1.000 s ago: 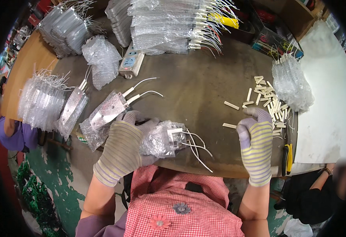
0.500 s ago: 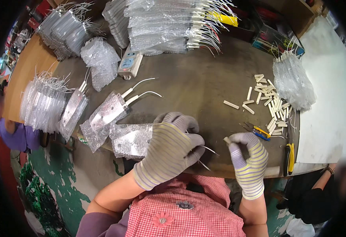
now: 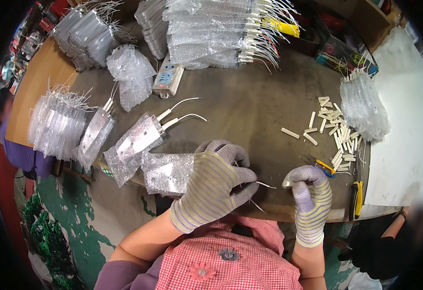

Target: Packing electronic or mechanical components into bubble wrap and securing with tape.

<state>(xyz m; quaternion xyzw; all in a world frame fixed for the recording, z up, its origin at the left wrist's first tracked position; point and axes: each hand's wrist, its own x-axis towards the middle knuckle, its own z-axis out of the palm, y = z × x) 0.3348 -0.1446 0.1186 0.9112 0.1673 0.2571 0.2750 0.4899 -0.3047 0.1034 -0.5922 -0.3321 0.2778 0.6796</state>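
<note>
Gripping bubble-wrapped metal part point(image 3: 165, 175) at near edge of table point(image 3: 250, 106) in left gloved hand point(image 3: 216, 179); pinching mostly hidden off-white sleeve point(image 3: 287, 184) in right gloved hand point(image 3: 310, 195).
White leads point(image 3: 268, 185) out past left fingers. To the left, two more wrapped units point(image 3: 136, 144); to the right, loose sleeve pile point(image 3: 338, 130), yellow-blue snips point(image 3: 325, 167), yellow-black pliers point(image 3: 355, 200). Farther back, power strip point(image 3: 168, 79) beside stacked wrapped parts point(image 3: 204, 36).
</note>
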